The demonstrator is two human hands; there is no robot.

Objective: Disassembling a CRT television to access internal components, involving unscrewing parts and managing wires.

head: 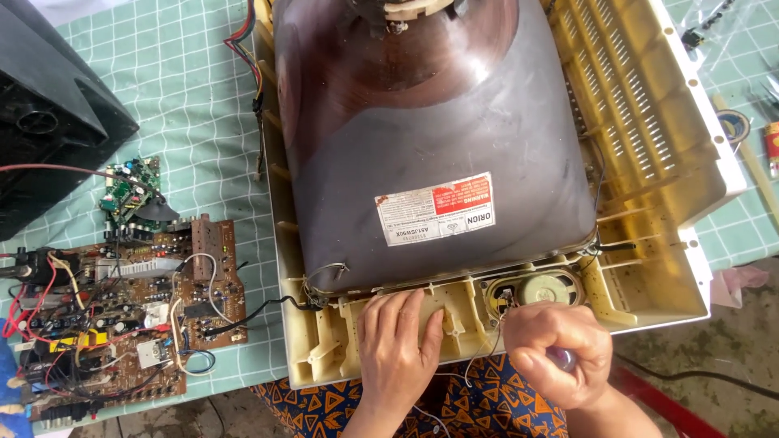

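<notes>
Under the flat, spread fingers of the left hand point(395, 341) lies the yellowed plastic frame point(422, 312) of an opened television. The right hand point(556, 353) is curled tight round a small tool handle point(564, 358) just below the oval speaker point(542, 289). Beyond both, the dark picture tube point(438, 122) carries a slanted rectangular white label point(436, 208) with a red corner.

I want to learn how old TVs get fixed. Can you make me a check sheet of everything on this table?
Surface: green checked mat on the table.
Job's things: picture tube face down in a yellowed TV shell; oval speaker in its lower edge.
Clutter: brown circuit board, small green board, black cover.
Hands: left hand flat on the shell; right hand grips a tool handle by the speaker.
Cables: red and white wires on the board.
Surroundings: bare ground.
</notes>
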